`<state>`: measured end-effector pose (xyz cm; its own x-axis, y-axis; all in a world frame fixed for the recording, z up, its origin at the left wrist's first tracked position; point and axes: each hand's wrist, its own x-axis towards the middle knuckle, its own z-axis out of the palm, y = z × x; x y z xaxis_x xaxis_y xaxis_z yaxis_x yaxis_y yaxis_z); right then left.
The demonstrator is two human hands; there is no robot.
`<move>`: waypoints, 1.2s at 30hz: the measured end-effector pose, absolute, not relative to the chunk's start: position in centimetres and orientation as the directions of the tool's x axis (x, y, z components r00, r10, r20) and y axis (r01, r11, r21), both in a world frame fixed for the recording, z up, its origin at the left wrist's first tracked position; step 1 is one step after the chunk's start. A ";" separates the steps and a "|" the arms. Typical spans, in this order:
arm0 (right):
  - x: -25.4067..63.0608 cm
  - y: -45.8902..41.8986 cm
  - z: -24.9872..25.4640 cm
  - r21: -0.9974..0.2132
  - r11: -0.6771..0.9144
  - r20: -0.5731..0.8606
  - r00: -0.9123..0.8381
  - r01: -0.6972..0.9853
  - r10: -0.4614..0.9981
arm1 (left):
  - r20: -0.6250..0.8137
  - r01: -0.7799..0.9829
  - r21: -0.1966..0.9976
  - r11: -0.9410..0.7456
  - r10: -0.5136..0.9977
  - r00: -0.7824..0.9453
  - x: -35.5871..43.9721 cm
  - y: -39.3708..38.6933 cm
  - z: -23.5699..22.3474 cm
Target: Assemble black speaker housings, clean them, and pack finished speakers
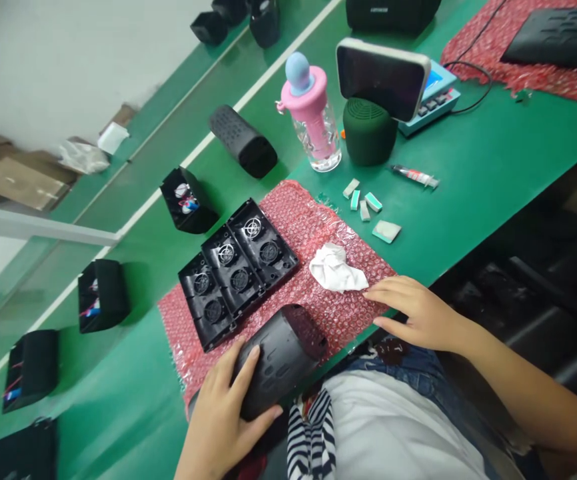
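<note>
My left hand is wrapped over a black speaker housing with slotted holes, lying on red bubble wrap at the bench's near edge. Fingers stretched out, my right hand hovers at or touches the wrap's right edge and holds nothing. A crumpled white cloth lies just beyond its fingertips. Behind the housing rest several black plastic panels side by side, with round speaker grilles facing up.
Several open speaker housings with wires stand along the left. Further back are a pink-lidded bottle, a phone against a green round speaker, a syringe and small foam pieces.
</note>
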<state>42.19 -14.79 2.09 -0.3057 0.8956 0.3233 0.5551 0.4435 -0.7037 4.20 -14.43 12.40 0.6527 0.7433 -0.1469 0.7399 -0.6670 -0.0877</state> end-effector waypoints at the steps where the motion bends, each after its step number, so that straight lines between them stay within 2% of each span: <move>1: 42.2 -14.7 2.1 -0.704 0.440 0.318 -0.307 0.558 0.897 | -0.146 0.743 -0.087 -0.664 0.746 0.650 4.2 -14.5 12.4; 9: 41.9 -14.2 2.2 -0.673 0.445 0.328 -0.300 0.591 0.896 | -0.161 0.765 -0.068 -0.640 0.764 0.625 4.4 -14.8 12.6; 13: 41.1 -14.0 3.0 -0.695 0.450 0.363 -0.266 0.561 0.893 | -0.150 0.781 -0.082 -0.619 0.782 0.605 4.7 -14.9 12.3; 17: 39.0 -12.8 7.1 -0.613 0.581 0.525 -0.274 0.535 0.806 | -0.136 0.795 -0.102 -0.598 0.800 0.584 5.4 -15.2 12.2; 21: 34.9 -11.0 13.5 -0.489 0.729 0.600 -0.423 0.478 0.679 | -0.103 0.811 -0.097 -0.577 0.816 0.569 6.1 -16.1 11.9; 23: 32.0 -10.5 15.4 -0.437 0.755 0.563 -0.506 0.489 0.654 | -0.082 0.823 -0.065 -0.564 0.825 0.559 6.2 -16.4 11.5; 25: 29.0 -10.1 15.6 -0.400 0.763 0.468 -0.603 0.509 0.647 | -0.070 0.833 -0.003 -0.554 0.831 0.552 5.9 -16.3 11.1; 29: 24.8 -9.7 12.4 -0.400 0.740 0.108 -0.773 0.541 0.625 | -0.033 0.828 0.100 -0.552 0.830 0.557 4.1 -16.5 12.9; 31: 24.2 -9.7 11.0 -0.386 0.727 0.002 -0.787 0.569 0.617 | 0.097 0.880 0.083 -0.468 0.882 0.460 2.9 -17.4 14.7; 34: 24.4 -9.7 10.6 -0.354 0.732 -0.037 -0.791 0.582 0.611 | 0.363 0.968 0.103 -0.229 0.915 0.178 1.9 -18.9 15.9; 36: 24.5 -9.7 11.0 -0.338 0.731 -0.049 -0.786 0.593 0.616 | 0.407 0.973 0.039 -0.229 0.893 0.194 2.0 -19.1 14.7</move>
<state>24.50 -9.69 10.98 -0.7864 0.6158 -0.0486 0.5932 0.7309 -0.3376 2.04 -19.10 14.71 0.1938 0.8928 0.4067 0.9727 -0.2289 0.0391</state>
